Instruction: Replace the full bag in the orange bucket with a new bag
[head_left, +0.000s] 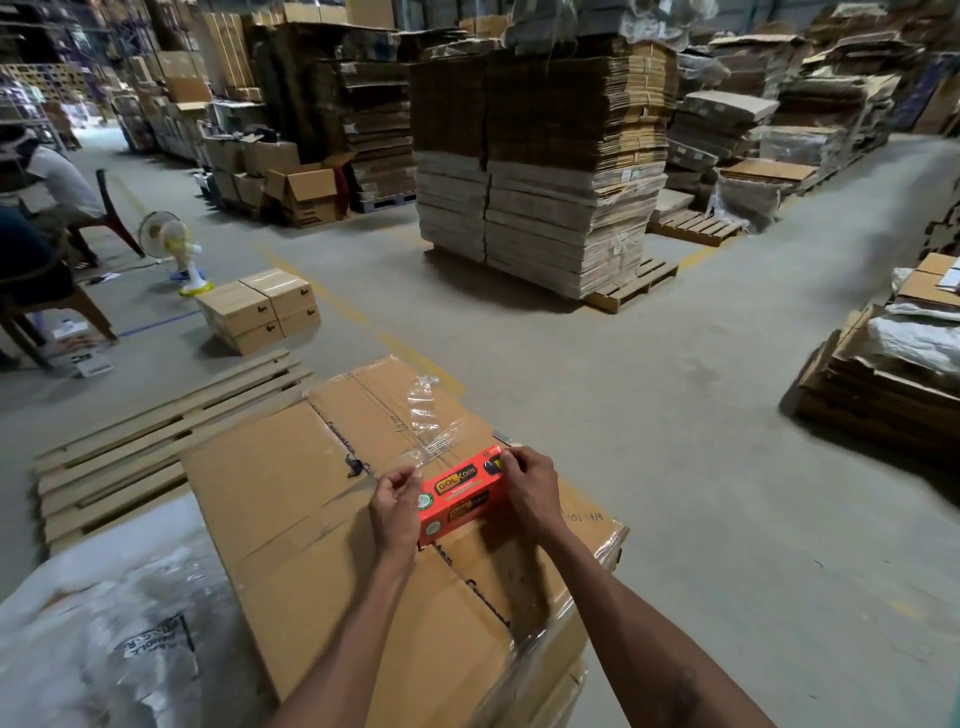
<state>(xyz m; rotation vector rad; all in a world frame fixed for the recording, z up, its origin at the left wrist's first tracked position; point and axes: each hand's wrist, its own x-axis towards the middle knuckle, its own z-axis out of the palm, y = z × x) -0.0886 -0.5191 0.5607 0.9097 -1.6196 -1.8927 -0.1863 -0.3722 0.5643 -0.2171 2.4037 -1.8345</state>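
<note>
Both forearms reach forward over a flat cardboard carton (332, 519). The right hand (530, 491) grips the far end of an orange box (462, 496), fingers curled over it. The left hand (397, 499) pinches a clear plastic bag (434, 421) trailing beyond the box.

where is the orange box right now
In the head view, lower centre: the orange box sits on the big cardboard carton, held between the left hand and right hand.
</note>
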